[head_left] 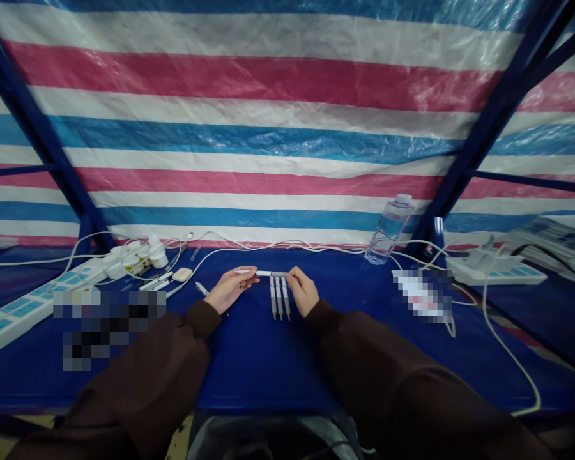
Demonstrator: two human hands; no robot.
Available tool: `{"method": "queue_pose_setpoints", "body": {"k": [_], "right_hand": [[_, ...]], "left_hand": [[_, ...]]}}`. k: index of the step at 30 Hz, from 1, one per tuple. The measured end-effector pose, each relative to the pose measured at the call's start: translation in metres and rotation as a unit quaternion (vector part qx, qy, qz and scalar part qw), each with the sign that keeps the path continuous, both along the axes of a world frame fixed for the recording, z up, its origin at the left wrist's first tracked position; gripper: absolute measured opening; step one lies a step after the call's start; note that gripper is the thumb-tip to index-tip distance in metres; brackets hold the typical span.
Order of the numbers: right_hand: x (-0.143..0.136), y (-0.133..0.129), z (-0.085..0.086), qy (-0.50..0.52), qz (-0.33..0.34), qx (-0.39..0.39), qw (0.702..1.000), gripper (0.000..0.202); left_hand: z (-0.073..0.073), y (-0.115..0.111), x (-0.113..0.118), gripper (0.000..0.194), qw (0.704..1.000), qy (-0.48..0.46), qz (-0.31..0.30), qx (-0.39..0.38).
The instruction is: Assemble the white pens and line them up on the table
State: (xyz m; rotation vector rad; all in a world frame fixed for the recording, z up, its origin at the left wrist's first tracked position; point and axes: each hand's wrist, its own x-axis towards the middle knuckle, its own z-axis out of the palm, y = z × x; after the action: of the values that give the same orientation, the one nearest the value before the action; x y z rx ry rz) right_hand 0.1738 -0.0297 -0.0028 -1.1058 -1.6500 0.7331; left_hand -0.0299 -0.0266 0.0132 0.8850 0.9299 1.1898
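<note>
Hands are meeting at the centre of the frame, and I am watching them hold one pen (263, 273) level between them above the blue table (259, 358). The left hand (230, 289) is pinching the white end of the pen between thumb and fingertips, palm turned up, while the right hand (303, 291) is gripping the grey end, fingers curled over it. Just below the held pen, three more pens (279, 298) are lying side by side on the table, close together and pointing toward the bottom of the frame, between the two hands. Left of centre, I am seeing a small beige case (183, 274) lying near a cluster of white chargers (138, 255) with their white cables trailing across the back edge of the table. A long power strip (23, 310) is running toward the lower left of the frame. Right of centre, a clear water bottle (390, 231) is standing tilted against the striped tarpaulin (268, 128), and a second power strip (496, 271) is sitting toward the right edge. Dark brown sleeves are covering both forearms.
</note>
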Motion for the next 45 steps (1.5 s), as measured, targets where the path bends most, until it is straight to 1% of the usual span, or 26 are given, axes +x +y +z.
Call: {"method": "queue_pose_setpoints", "body": {"k": [3,7,10,11,13,16,18,20,23,26,28,33,39,45], "right_hand": [[-0.0013,-0.0004,-0.0006,-0.019,0.011,0.027,0.999,0.041],[-0.0036,0.0005,-0.0041,-0.027,0.045,0.012,0.999,0.048],[-0.005,0.0006,-0.0061,-0.026,0.058,-0.001,0.998,0.051],[-0.0054,0.0005,-0.0064,-0.028,0.059,-0.003,0.998,0.051],[-0.0059,0.0003,-0.0068,-0.037,0.056,-0.005,0.998,0.053],[-0.0052,0.0007,-0.0065,-0.036,0.041,-0.01,0.998,0.056],[-0.0042,0.0014,-0.006,-0.023,0.025,-0.014,0.999,0.058],[-0.0031,0.0022,-0.0055,-0.016,0.008,-0.014,1.0,0.059],[-0.0023,0.0035,-0.0052,-0.023,-0.013,-0.01,1.0,0.061],[-0.0021,0.0045,-0.0055,-0.029,-0.026,-0.006,0.999,0.061],[-0.002,0.0052,-0.006,-0.028,-0.034,-0.006,0.999,0.061],[-0.0018,0.0063,-0.0073,-0.025,-0.044,-0.004,0.999,0.061],[-0.0016,0.0074,-0.0084,-0.03,-0.05,-0.007,0.998,0.061],[-0.0015,0.0076,-0.0078,-0.021,-0.063,-0.016,0.998,0.06]], "left_hand": [[0.0012,-0.0006,-0.0004,0.02,1.0,-0.009,0.0,0.004],[0.003,-0.001,-0.0002,0.019,1.0,-0.026,0.005,0.01],[0.0034,-0.0012,0.0004,0.021,0.999,-0.03,0.006,0.022],[0.0033,-0.0013,0.0007,0.024,0.999,-0.029,0.007,0.027],[0.0031,-0.0015,0.0011,0.037,0.999,-0.024,0.022,0.043],[0.003,-0.0016,0.0006,0.06,0.994,-0.008,0.074,0.08],[0.0033,-0.0016,-0.0004,0.068,0.988,0.006,0.11,0.111],[0.0035,-0.0019,-0.0014,0.068,0.982,0.025,0.129,0.138],[0.0034,-0.0024,-0.0021,0.059,0.974,0.058,0.138,0.17],[0.0029,-0.0023,-0.0022,0.051,0.967,0.085,0.144,0.19],[0.0024,-0.0017,-0.0022,0.05,0.965,0.093,0.146,0.196],[0.0023,-0.001,-0.0024,0.06,0.962,0.089,0.157,0.207],[0.0049,-0.0036,-0.0015,0.057,0.961,0.114,0.153,0.198],[0.0024,-0.0017,-0.0024,0.073,0.961,0.099,0.153,0.21]]}}
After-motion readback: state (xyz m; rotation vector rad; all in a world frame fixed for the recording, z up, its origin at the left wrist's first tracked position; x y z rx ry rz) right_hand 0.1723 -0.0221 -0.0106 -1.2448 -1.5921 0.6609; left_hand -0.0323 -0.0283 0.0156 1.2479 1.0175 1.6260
